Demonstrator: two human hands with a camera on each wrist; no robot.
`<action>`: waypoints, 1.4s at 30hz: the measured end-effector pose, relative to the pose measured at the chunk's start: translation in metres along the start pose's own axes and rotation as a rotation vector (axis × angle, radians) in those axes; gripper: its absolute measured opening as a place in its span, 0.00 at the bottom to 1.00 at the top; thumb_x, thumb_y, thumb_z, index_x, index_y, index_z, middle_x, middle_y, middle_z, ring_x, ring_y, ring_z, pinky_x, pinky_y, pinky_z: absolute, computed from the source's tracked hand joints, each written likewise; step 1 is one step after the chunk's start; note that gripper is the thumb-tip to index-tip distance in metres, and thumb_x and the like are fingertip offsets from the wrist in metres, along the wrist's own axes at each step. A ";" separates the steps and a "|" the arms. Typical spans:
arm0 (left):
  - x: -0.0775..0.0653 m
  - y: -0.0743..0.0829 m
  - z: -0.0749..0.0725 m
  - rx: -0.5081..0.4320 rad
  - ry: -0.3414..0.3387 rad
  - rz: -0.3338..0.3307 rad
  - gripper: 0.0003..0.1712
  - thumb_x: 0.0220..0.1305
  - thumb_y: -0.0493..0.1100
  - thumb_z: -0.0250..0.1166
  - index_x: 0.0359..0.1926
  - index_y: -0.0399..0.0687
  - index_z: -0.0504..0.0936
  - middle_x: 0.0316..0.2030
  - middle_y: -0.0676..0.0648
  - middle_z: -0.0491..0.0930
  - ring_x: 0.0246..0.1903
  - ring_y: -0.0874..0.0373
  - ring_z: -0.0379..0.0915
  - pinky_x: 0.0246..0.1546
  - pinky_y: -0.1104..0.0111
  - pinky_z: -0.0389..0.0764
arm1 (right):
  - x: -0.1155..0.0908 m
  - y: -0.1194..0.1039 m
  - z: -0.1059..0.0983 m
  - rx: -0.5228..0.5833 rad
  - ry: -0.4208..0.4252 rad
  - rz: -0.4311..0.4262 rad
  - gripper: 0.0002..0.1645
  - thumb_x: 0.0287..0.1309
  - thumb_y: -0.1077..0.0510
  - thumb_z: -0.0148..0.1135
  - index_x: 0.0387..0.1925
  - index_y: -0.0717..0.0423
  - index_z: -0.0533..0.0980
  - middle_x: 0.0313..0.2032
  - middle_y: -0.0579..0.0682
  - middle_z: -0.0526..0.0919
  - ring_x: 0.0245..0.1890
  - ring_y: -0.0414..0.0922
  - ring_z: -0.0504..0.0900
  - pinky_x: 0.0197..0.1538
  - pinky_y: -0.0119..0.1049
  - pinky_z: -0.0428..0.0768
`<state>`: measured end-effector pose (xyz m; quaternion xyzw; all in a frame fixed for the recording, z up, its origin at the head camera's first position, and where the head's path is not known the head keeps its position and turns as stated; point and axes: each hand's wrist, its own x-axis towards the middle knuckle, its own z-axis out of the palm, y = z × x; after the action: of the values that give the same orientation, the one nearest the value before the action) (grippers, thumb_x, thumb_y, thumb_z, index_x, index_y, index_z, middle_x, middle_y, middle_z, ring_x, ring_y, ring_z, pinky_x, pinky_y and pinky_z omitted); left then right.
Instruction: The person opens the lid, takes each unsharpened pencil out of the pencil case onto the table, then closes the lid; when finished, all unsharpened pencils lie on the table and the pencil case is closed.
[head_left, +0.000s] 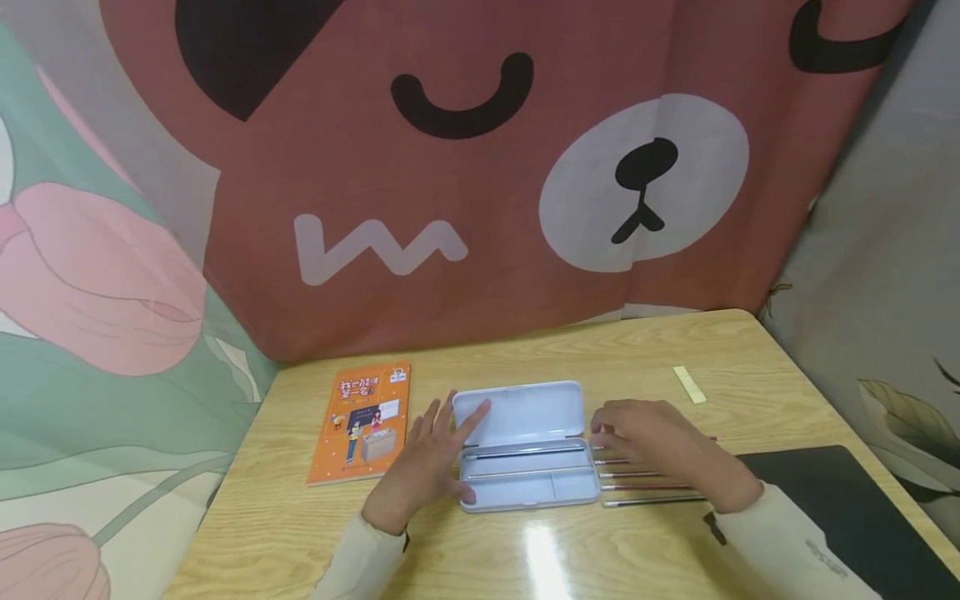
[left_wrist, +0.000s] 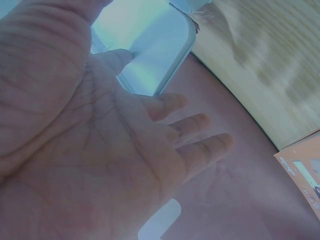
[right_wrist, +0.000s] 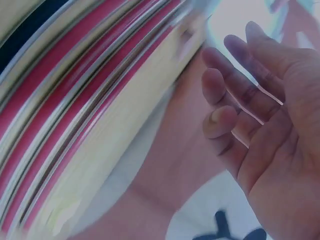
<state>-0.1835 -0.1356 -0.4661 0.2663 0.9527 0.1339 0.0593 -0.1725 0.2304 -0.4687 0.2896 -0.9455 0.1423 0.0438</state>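
Note:
A white pencil case (head_left: 497, 497) lies with its lid (head_left: 536, 408) folded back on the table. Two slim pencils (head_left: 525, 452) rest lengthwise in its tray. My left hand (head_left: 420, 471) is at the case's left end, fingers spread and straight, thumb over the tray's corner and index finger across the lid's edge. In the right wrist view, my right hand (right_wrist: 270, 110) has loosely bent fingers with nothing between them. It hovers right of the case, above several red and dark pencils (head_left: 647, 487) lying side by side; the hand and forearm hide part of them.
An orange book (head_left: 360, 425) lies left of the case. A pale yellow strip (head_left: 689, 385) lies at the back right. The black mat (head_left: 832, 500) covers the table's right front, partly under the right sleeve. A curtain with a bear print (head_left: 480, 183) hangs behind the table.

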 end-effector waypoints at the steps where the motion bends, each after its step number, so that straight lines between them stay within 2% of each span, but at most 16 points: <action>1: 0.000 0.000 0.000 0.000 -0.002 -0.001 0.78 0.43 0.50 0.92 0.90 0.65 0.54 0.87 0.29 0.47 0.83 0.22 0.48 0.81 0.29 0.57 | 0.005 -0.007 0.002 0.017 0.005 -0.022 0.04 0.75 0.50 0.71 0.43 0.43 0.88 0.37 0.33 0.87 0.36 0.29 0.82 0.37 0.32 0.85; 5: 0.001 0.002 0.001 -0.007 -0.005 -0.002 0.78 0.44 0.50 0.92 0.90 0.66 0.53 0.87 0.30 0.46 0.84 0.23 0.48 0.81 0.29 0.57 | 0.021 -0.033 0.012 0.074 0.022 -0.096 0.07 0.74 0.50 0.72 0.45 0.46 0.89 0.39 0.37 0.90 0.40 0.34 0.86 0.41 0.36 0.88; 7: 0.001 0.002 0.001 -0.008 -0.005 -0.003 0.78 0.44 0.50 0.92 0.90 0.66 0.54 0.87 0.30 0.47 0.84 0.23 0.48 0.82 0.30 0.56 | 0.027 -0.043 0.018 0.083 0.015 -0.113 0.07 0.73 0.49 0.72 0.44 0.46 0.90 0.39 0.37 0.91 0.41 0.36 0.87 0.43 0.39 0.89; 12: 0.002 0.004 0.001 -0.001 -0.003 0.004 0.77 0.45 0.50 0.92 0.90 0.66 0.54 0.87 0.29 0.47 0.83 0.23 0.48 0.81 0.30 0.57 | 0.036 -0.056 0.030 0.093 0.001 -0.117 0.04 0.69 0.50 0.76 0.41 0.44 0.90 0.36 0.36 0.90 0.38 0.35 0.86 0.42 0.40 0.88; 22: -0.001 0.005 -0.003 0.027 0.008 0.012 0.77 0.44 0.51 0.92 0.90 0.64 0.54 0.86 0.28 0.49 0.83 0.22 0.50 0.81 0.31 0.60 | 0.033 -0.059 0.042 0.145 0.007 -0.160 0.01 0.69 0.55 0.75 0.40 0.46 0.87 0.34 0.36 0.83 0.35 0.33 0.82 0.37 0.33 0.84; 25: -0.002 0.006 -0.004 0.021 0.006 0.013 0.77 0.43 0.51 0.92 0.90 0.64 0.55 0.86 0.27 0.49 0.82 0.22 0.51 0.80 0.30 0.60 | 0.032 -0.058 0.044 0.167 0.013 -0.162 0.04 0.69 0.55 0.75 0.39 0.45 0.84 0.34 0.35 0.82 0.35 0.31 0.80 0.35 0.32 0.82; 29: -0.003 0.006 -0.004 0.015 0.000 0.012 0.77 0.43 0.51 0.92 0.90 0.64 0.55 0.86 0.27 0.49 0.82 0.22 0.50 0.80 0.29 0.60 | 0.033 -0.059 0.045 0.199 -0.011 -0.141 0.07 0.71 0.55 0.73 0.39 0.43 0.81 0.35 0.34 0.83 0.37 0.31 0.79 0.36 0.33 0.81; 33: -0.002 0.004 -0.003 0.015 0.001 0.014 0.77 0.44 0.50 0.92 0.90 0.64 0.55 0.86 0.27 0.48 0.82 0.22 0.50 0.80 0.29 0.59 | 0.033 -0.059 0.045 0.213 -0.019 -0.135 0.04 0.72 0.56 0.72 0.42 0.44 0.83 0.39 0.35 0.86 0.42 0.33 0.83 0.41 0.35 0.84; 38: -0.003 0.003 -0.003 0.018 0.005 0.017 0.77 0.44 0.51 0.92 0.90 0.64 0.55 0.86 0.27 0.49 0.82 0.22 0.50 0.80 0.30 0.59 | 0.031 -0.059 0.046 0.205 0.053 -0.213 0.05 0.70 0.58 0.73 0.44 0.47 0.84 0.41 0.39 0.88 0.43 0.37 0.86 0.41 0.35 0.86; 42: -0.003 0.003 -0.004 0.012 0.010 0.018 0.76 0.44 0.50 0.92 0.89 0.63 0.56 0.86 0.27 0.50 0.82 0.21 0.51 0.80 0.29 0.59 | 0.032 -0.060 0.045 0.197 0.039 -0.216 0.04 0.71 0.59 0.73 0.44 0.47 0.84 0.40 0.38 0.87 0.43 0.36 0.84 0.40 0.34 0.84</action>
<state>-0.1800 -0.1360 -0.4617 0.2745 0.9513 0.1303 0.0519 -0.1649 0.1526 -0.4921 0.3896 -0.8893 0.2347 0.0486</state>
